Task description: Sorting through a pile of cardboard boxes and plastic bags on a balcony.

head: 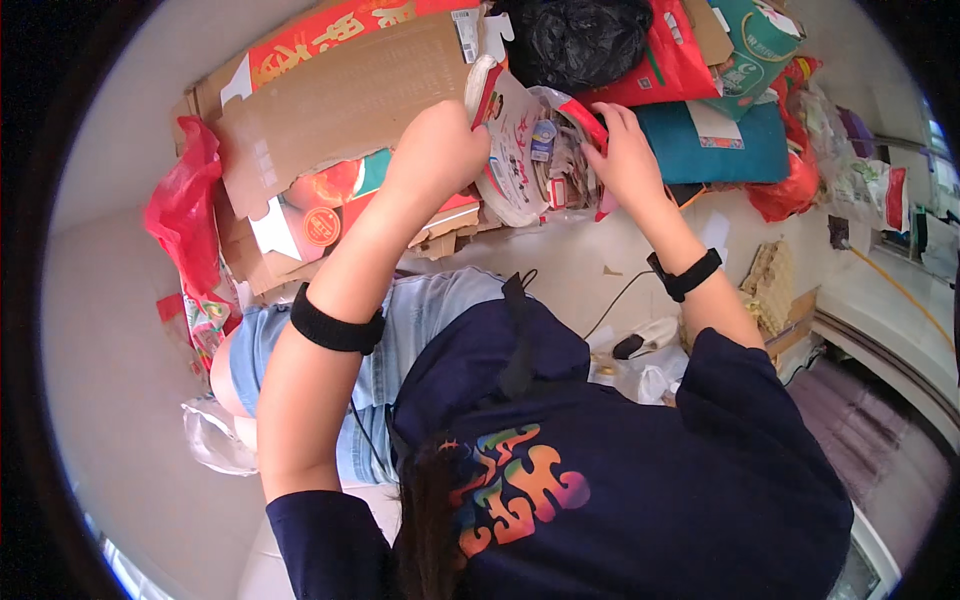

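My left hand (442,150) is closed around the lower end of a thick paper booklet (480,86) with a red cover, beside the left edge of a white plastic bag. My right hand (626,154) pinches the red-edged rim of this printed plastic bag (514,161) between thumb and fingers. The bag's mouth gapes between my hands, and folded papers and small cartons (559,161) show inside. What the fingertips of my left hand touch is partly hidden by the fist.
Flattened cardboard (352,105) lies stacked at the upper left, with a red plastic bag (184,202) hanging beside it. Behind the white bag are a black plastic bag (581,37) and a green paper bag (757,56). A teal box (716,150) lies right of my right hand. Egg trays (769,289) stand farther right.
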The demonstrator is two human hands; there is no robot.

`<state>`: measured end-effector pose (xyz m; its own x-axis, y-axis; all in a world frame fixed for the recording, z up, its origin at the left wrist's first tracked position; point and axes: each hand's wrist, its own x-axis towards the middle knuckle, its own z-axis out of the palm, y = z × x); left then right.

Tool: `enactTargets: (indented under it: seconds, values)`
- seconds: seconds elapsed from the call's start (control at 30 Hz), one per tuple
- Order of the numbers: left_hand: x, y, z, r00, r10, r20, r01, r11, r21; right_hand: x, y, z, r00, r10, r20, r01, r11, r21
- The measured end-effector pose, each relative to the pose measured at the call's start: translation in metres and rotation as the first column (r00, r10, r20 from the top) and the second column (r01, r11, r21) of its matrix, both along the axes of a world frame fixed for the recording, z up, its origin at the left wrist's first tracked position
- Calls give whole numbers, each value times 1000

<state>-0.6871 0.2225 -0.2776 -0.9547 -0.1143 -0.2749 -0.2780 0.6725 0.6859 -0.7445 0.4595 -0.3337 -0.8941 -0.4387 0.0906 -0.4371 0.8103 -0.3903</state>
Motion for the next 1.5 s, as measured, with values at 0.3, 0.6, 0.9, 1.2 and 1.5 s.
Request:
enactTargets:
  seconds: [0.3, 0.6, 0.9, 1.2, 1.5]
  values:
    - [8, 1, 9, 995, 20, 102, -15, 999, -48, 3, -24, -45, 592, 386, 708, -769, 533, 352]
    - [9, 0, 10, 996, 36, 86, -31, 998, -59, 1, -22, -96, 472, 616, 631, -805, 9, 593]
    - [12, -3, 27, 972, 85, 217, -95, 995, 35, 7, -39, -109, 520, 536, 665, -692, -193, 696]
    - [4, 10, 6, 948, 98, 303, -155, 973, 172, 4, -48, -87, 557, 452, 697, -680, -234, 695]
    - [8, 10, -5, 926, 127, 356, -252, 910, 330, 0, -56, -63, 530, 434, 729, -728, -209, 653]
